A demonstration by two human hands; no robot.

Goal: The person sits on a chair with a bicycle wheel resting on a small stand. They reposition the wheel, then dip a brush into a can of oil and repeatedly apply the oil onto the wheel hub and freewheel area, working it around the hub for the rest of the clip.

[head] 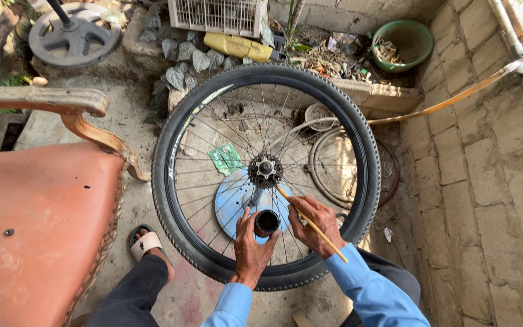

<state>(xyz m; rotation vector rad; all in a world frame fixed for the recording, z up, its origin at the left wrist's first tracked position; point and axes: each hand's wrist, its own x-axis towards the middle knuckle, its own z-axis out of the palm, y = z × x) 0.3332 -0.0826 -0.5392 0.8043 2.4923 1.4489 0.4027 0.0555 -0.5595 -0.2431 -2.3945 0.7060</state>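
Blue shirt sleeves reach forward from the bottom edge toward a black-tyred spoked bicycle wheel point(266, 172) that lies flat over a round pale-blue disc point(232, 203) on the concrete floor. Fingers of the left hand point(250, 247) curl around a small black round tin point(266, 222), held just inside the rim among the spokes. Beside it, the right hand point(315, 225) pinches a thin yellow stick point(312, 225), whose far tip points at the toothed metal hub point(266, 169) at the wheel's centre. Seen through the spokes, a flat green rectangular packet point(226, 158) with pale print lies on the floor left of the hub. On the left stands a worn orange-red cushioned chair point(37, 224) with a carved wooden arm. Farther back, a yellow plastic jug point(237, 46) lies on its side below a white slatted crate point(218, 15), and a green plastic basin point(408, 43) sits on the brick ledge.
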